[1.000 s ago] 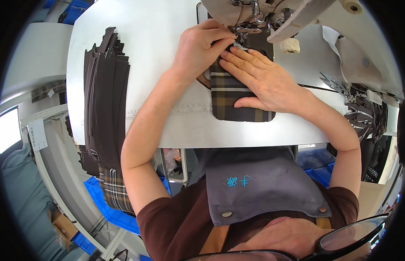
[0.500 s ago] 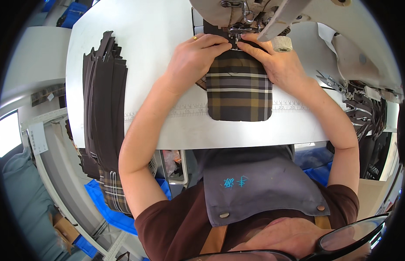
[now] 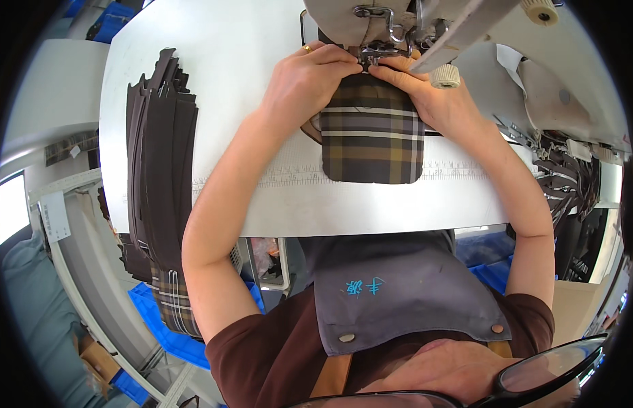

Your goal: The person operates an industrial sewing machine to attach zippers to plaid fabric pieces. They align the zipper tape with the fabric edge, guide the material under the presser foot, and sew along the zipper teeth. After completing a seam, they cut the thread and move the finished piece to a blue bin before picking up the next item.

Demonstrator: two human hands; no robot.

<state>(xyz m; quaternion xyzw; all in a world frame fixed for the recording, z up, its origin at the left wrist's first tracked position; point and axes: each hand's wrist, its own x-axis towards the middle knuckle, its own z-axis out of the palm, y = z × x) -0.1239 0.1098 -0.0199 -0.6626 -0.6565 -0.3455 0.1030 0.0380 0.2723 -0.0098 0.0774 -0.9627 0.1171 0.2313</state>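
Note:
A plaid fabric piece (image 3: 371, 146) with rounded corners lies under the metal presser foot (image 3: 374, 56) of a sewing machine (image 3: 466, 27). My left hand (image 3: 309, 81) has its fingertips closed on the piece's top edge, just left of the foot. From the right, my right hand (image 3: 435, 102) grips the same edge; some of its fingers are partly hidden by the machine. The two hands' fingertips nearly meet at the foot, where dark material shows behind them.
A tall pile of dark strips (image 3: 160, 170) is at left, above plaid pieces (image 3: 170, 306) and a blue bin (image 3: 156, 323). Metal scissors (image 3: 517, 132) and dark parts with metal fittings (image 3: 564, 180) are at right on the white table (image 3: 316, 211) with its printed ruler.
My right hand has gone from lying across the plaid piece to its upper right edge, uncovering the plaid. My left hand stays by the foot, and the piece has crept slightly up and left.

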